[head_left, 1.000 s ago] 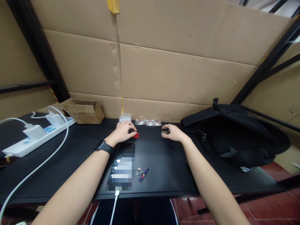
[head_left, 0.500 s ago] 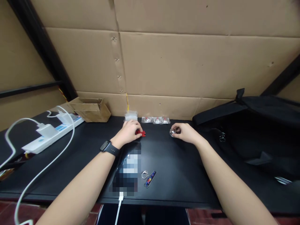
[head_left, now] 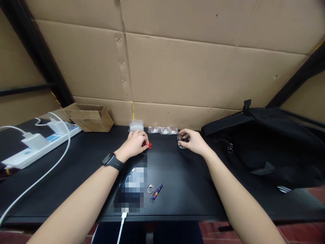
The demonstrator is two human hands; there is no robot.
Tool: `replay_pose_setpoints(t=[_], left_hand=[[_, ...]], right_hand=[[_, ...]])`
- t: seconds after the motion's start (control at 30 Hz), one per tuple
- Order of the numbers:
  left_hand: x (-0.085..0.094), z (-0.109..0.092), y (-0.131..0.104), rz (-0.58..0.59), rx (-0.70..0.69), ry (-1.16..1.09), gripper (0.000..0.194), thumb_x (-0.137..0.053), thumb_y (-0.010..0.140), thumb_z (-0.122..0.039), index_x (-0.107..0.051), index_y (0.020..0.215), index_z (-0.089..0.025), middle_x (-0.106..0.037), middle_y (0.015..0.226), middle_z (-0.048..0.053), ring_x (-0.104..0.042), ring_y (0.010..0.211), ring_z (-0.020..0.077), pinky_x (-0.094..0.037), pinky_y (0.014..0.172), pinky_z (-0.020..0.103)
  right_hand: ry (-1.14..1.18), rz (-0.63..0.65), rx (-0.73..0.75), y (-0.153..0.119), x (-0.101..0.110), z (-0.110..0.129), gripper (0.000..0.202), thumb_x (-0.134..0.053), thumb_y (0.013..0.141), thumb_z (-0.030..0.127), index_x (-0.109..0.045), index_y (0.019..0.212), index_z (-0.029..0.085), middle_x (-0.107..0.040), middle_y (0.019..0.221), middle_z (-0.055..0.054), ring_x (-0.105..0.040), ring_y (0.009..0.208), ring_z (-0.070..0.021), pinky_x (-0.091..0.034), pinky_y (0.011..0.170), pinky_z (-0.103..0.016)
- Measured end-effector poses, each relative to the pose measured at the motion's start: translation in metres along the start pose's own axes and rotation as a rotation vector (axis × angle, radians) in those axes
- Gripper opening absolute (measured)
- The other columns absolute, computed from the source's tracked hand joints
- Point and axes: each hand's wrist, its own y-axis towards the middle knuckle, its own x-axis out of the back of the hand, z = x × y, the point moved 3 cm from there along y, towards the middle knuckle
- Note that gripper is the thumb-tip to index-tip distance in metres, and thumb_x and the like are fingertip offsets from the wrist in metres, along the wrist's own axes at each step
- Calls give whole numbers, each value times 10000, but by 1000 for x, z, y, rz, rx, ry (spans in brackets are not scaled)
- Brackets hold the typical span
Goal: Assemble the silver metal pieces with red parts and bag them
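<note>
My left hand (head_left: 135, 143), with a black watch on the wrist, has its fingers curled over small red pieces (head_left: 149, 145) on the black table. Just behind it lies a stack of clear plastic bags (head_left: 136, 125). My right hand (head_left: 194, 140) grips a round, clear and shiny object (head_left: 180, 142) between thumb and fingers, at the table surface. Between and behind the hands, a row of wrapped round items (head_left: 165, 130) lies by the cardboard wall. A keychain with a colourful charm (head_left: 156, 193) rests nearer the front edge.
A phone (head_left: 130, 186), its screen blurred out, lies near my left forearm with a white cable. At the left are a white power strip (head_left: 38, 149) and an open cardboard box (head_left: 88, 118). A black bag (head_left: 274, 145) covers the right side.
The camera view has shifted, so most things appear further left. The fingers of my right hand have moved slightly around the round object. My left hand stays at the red pieces.
</note>
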Motion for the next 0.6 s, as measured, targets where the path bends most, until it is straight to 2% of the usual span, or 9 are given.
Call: replay_pose_setpoints(t=[0.17, 0.33, 0.47, 0.6], left_hand=[[8, -7, 0, -32, 15, -22, 125, -620, 912, -308, -701, 855, -231, -702, 1063, 52, -554, 1119, 279, -340, 959, 424], [18, -23, 1, -120, 7, -155, 127, -572, 948, -312, -665, 929, -227, -727, 1027, 30, -624, 1021, 233, -367, 934, 379], [22, -34, 0, -195, -10, -206, 106, -600, 942, -298, -684, 952, -235, -745, 1032, 16, -629, 1052, 230, -363, 939, 375], [22, -40, -1, -209, 21, -194, 148, -631, 942, -335, -723, 1039, -271, -751, 1082, 19, -605, 1112, 251, -351, 954, 401]], right_hand=[[59, -24, 36, -1, -5, 10, 395, -749, 747, 264, -668, 1132, 234, -735, 1106, -55, -712, 854, -182, -558, 806, -319], [232, -37, 81, -4, -16, 27, 424, -758, 763, 276, -637, 1168, 250, -714, 1176, -58, -716, 880, -194, -548, 693, -288], [374, -27, 143, -9, -23, 47, 425, -748, 788, 267, -625, 1195, 264, -695, 1215, -54, -708, 984, -207, -557, 768, -311], [508, -27, 140, -13, -29, 59, 447, -742, 794, 259, -615, 1222, 275, -656, 1286, -63, -690, 1050, -217, -571, 814, -333]])
